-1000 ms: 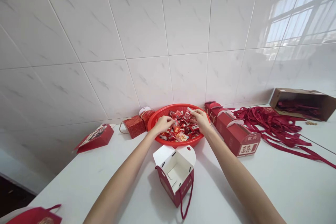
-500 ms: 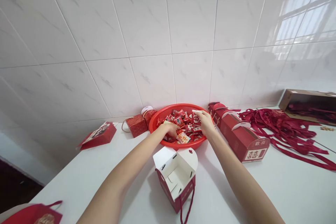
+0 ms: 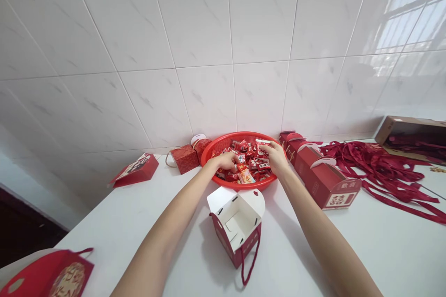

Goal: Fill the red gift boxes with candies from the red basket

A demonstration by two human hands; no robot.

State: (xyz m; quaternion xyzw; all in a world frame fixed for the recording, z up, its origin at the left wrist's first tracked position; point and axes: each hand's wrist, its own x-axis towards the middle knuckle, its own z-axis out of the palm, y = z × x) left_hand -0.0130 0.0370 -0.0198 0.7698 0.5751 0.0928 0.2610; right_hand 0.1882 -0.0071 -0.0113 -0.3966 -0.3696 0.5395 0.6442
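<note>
A red plastic basket [image 3: 223, 137] full of small wrapped candies [image 3: 246, 175] stands against the tiled wall. Inside its left part, my left hand [image 3: 226, 161] has its fingers curled down on a wrapped candy at the fingertips; the fingers partly cover it. At the basket's right side, my right hand [image 3: 276, 155] pinches a red-and-white candy packet [image 3: 262, 145] between thumb and fingers. In front of the basket, between my forearms, an open dark red gift box [image 3: 237, 227] stands upright with its white flaps spread. Its inside shows only white card, and a red cord handle hangs down its front.
Closed red gift boxes [image 3: 324, 178] stand in a row right of the basket. Beyond them lie a heap of dark red ribbons [image 3: 376, 167] and a cardboard box [image 3: 411, 134]. Left are small red boxes [image 3: 184, 158], a tilted red box [image 3: 137, 170] and a red bag [image 3: 52, 274].
My left hand has lifted slightly out of the candies and its fingers show more. The packet in my right hand now shows its printed face. The view has shifted a little.
</note>
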